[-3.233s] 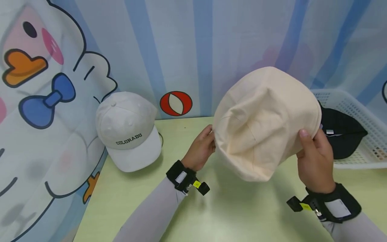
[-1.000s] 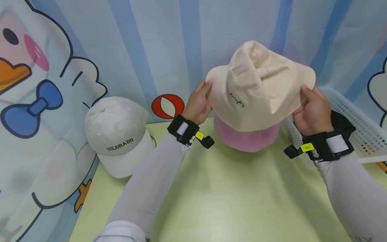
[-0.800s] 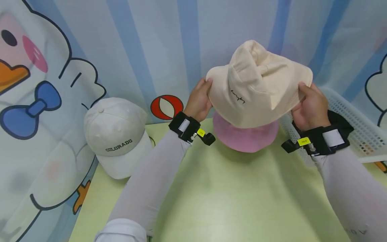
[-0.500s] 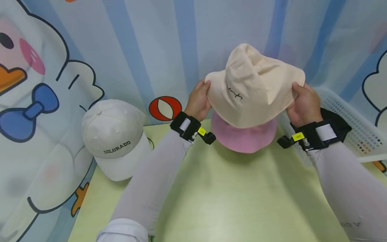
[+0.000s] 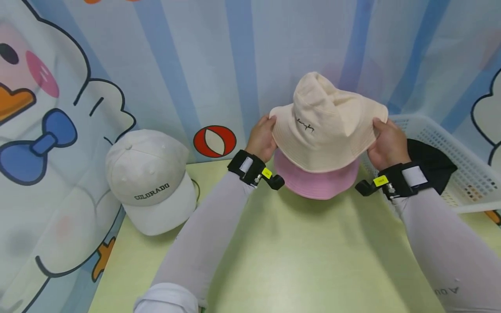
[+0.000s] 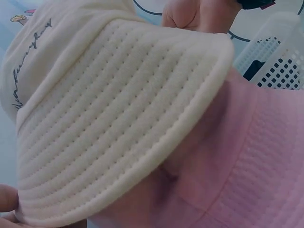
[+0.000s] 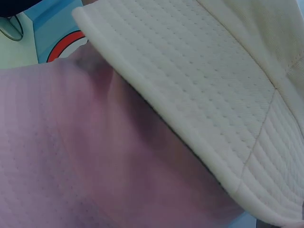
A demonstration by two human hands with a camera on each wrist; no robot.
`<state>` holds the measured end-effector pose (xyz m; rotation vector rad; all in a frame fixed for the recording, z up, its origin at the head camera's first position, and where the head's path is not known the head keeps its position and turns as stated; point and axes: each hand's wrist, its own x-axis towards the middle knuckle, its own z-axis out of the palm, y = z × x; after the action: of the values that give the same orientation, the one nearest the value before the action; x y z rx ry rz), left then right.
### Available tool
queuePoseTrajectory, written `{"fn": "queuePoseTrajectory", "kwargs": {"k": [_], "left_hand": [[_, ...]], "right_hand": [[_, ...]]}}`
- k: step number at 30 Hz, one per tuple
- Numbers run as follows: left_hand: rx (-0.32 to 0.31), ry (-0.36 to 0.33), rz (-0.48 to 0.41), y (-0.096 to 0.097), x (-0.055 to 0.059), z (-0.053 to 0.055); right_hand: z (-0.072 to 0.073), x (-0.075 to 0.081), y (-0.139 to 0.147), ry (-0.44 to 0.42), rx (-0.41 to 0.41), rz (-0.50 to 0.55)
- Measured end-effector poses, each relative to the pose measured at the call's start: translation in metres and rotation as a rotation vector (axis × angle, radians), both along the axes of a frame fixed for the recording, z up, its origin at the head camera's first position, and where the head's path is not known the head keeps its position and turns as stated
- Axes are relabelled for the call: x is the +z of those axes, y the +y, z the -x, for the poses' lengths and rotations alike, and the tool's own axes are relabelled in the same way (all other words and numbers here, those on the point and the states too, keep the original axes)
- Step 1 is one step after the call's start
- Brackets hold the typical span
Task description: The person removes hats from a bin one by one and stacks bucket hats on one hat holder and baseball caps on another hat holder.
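In the head view my left hand (image 5: 261, 139) and right hand (image 5: 389, 144) hold a cream bucket hat (image 5: 332, 134) by opposite sides of its brim, thumbs on top. Its crown is up and partly creased, with dark script lettering on the front. Directly beneath is a pink bucket hat (image 5: 317, 184), whose brim shows at the front while the cream hat hides its crown. Both wrist views show the stitched cream brim (image 6: 128, 114) overlapping the pink fabric (image 7: 118, 156). At left a white cap (image 5: 154, 174) lettered COLORADO sits upright, visor toward me.
A white perforated basket (image 5: 465, 161) stands at the right with a black hat (image 5: 430, 163) in it, partly behind my right wrist. A striped cartoon backdrop (image 5: 242, 65) rises behind the pale green table (image 5: 297, 261). The left sleeve passes close to the white cap's visor.
Both hands have turned the cream hat so its lettered front faces me, then lowered it toward the pink hat, which was out of sight at first. The right hand has shifted left.
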<state>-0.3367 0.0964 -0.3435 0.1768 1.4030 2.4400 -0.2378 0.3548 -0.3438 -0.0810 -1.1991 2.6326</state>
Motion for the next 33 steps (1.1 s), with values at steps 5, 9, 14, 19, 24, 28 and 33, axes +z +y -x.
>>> {"fn": "queuePoseTrajectory", "kwargs": {"k": [5, 9, 14, 19, 24, 28, 33], "left_hand": [[0.019, -0.002, 0.01, 0.002, -0.007, 0.002], [0.053, -0.016, 0.048, 0.004, -0.012, 0.001], [0.093, -0.033, 0.106, 0.005, -0.02, -0.002], [0.128, -0.008, 0.167, 0.006, -0.026, -0.007], [0.185, 0.037, 0.229, 0.009, -0.033, -0.009], [0.226, 0.049, 0.287, 0.012, -0.04, -0.009], [0.243, 0.016, 0.332, 0.013, -0.046, -0.008]], "right_hand": [[0.0, -0.006, 0.001, -0.016, -0.011, -0.038], [0.001, -0.012, 0.001, -0.056, -0.039, -0.11], [0.002, -0.021, 0.0, -0.075, -0.074, -0.164], [0.003, -0.027, -0.003, -0.1, -0.099, -0.173], [0.005, -0.035, -0.006, -0.193, -0.166, -0.249], [0.006, -0.043, -0.008, -0.267, -0.226, -0.313], [0.004, -0.05, -0.01, -0.299, -0.241, -0.35]]}}
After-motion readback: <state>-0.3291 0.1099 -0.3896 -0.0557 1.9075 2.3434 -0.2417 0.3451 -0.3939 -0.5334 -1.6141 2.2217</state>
